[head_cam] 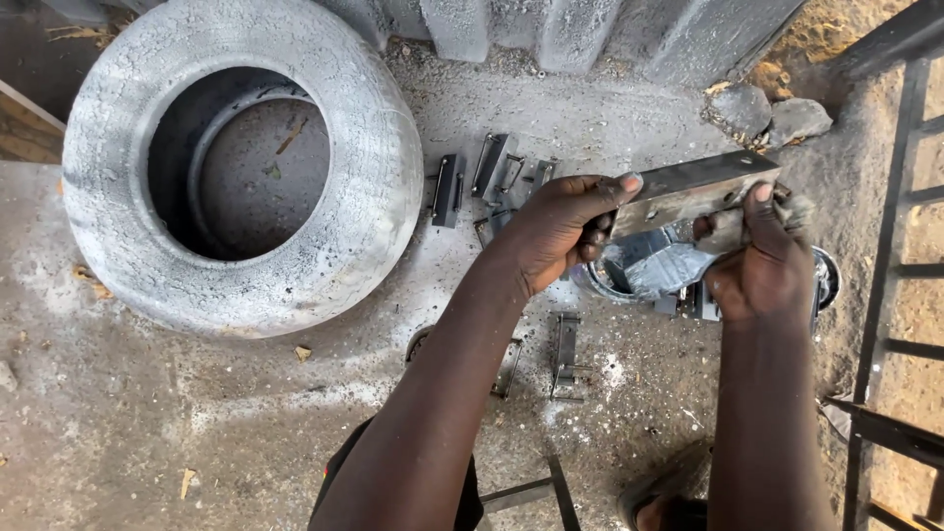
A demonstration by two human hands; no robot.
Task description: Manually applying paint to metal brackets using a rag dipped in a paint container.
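Two bare hands share one flat metal bar [688,189] above dusty ground [147,423]. The left hand [556,231] pinches its near end, thumb on top; the right hand [762,261] closes on the far end along with a worn brush [787,211]. The bar's long axis runs hand to hand, tilting up to the right. Below sits a paint tin [629,280]; small brackets [492,172] lie toward the silver-coated tyre [236,167].
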